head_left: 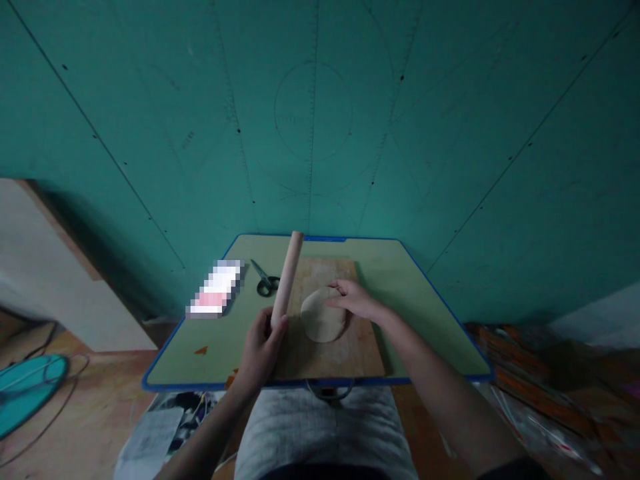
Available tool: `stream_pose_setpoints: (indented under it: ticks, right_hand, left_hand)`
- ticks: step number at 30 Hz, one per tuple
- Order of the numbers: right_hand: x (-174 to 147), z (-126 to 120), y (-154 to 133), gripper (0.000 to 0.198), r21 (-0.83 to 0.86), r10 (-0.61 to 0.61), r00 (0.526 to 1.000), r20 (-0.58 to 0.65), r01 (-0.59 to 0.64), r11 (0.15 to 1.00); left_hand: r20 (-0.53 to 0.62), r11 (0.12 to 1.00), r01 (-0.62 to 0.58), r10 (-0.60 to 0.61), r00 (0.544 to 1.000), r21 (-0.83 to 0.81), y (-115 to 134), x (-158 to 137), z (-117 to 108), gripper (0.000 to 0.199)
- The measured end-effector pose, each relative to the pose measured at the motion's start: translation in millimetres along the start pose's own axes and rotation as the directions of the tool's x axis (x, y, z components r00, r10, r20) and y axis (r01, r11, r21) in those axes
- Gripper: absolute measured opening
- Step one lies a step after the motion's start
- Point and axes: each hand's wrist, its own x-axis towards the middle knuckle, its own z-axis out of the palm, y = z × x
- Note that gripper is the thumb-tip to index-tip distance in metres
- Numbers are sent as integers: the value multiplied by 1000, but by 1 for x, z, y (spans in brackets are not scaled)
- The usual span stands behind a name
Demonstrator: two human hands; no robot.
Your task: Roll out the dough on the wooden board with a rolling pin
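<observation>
A pale wooden rolling pin [289, 277] is held near its lower end by my left hand [263, 343], fingers wrapped round it. It points up and away, left of the dough. My right hand [354, 300] pinches the right edge of a flat round piece of dough [320, 323], thumb on top and fingers at the far rim. The underside of that grip is hidden. Beneath the dough is a wooden board [350, 360] with a metal handle [330, 393] at its near edge.
Scissors [265, 281] with dark handles lie left of the board on the pale, blue-edged table [425, 347]. A blurred-out flat item [217, 290] sits at the table's left edge. A green wall [320, 133] rises just behind. Clutter [545, 400] covers the floor at right.
</observation>
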Motion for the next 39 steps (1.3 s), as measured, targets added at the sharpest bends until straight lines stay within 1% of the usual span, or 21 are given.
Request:
stream_pose_setpoints:
  ticks: [2, 4, 9, 13, 16, 20, 22, 25, 28, 33, 39]
  right_hand:
    - [-3, -1, 2, 28, 30, -22, 998, 53, 20, 999]
    - [-6, -1, 4, 23, 45, -39, 997, 71, 36, 998]
    - [-11, 2, 8, 16, 59, -68, 998, 7, 67, 996]
    - [-15, 5, 7, 10, 80, -106, 994, -4, 106, 991]
    - [-19, 7, 5, 11, 99, -131, 991, -13, 132, 986]
    - [-22, 12, 4, 8, 80, -150, 986, -71, 155, 985]
    - [-23, 13, 4, 8, 74, -147, 985, -85, 154, 985]
    - [-23, 11, 5, 10, 84, -149, 986, -71, 155, 984]
    - [-22, 10, 5, 13, 110, -142, 989, -53, 147, 983]
    - [-20, 10, 6, 16, 152, -116, 992, -55, 123, 981]
    - [-18, 8, 8, 16, 126, -122, 992, -43, 126, 984]
  left_hand:
    - [14, 1000, 2, -2, 1000, -7, 0, 0, 0, 37]
    - [23, 1000, 4, -3, 1000, -13, 0, 0, 0, 37]
    - [36, 1000, 5, -6, 999, 2, -2, 0, 0, 40]
    - [44, 1000, -3, 2, 999, 4, -3, 0, 0, 40]
    - [42, 1000, -5, 5, 999, 8, -4, 0, 0, 39]
    - [37, 1000, 0, -1, 999, 8, -4, 0, 0, 39]
    - [31, 1000, 0, -1, 1000, 7, -4, 0, 0, 39]
    - [23, 1000, -7, 7, 1000, 8, -2, 0, 0, 39]
    - [28, 1000, -3, 3, 1000, 8, -1, 0, 0, 39]
    - [38, 1000, 8, -8, 999, 11, -1, 0, 0, 40]
    - [58, 1000, 12, -11, 998, -17, 0, 0, 0, 39]
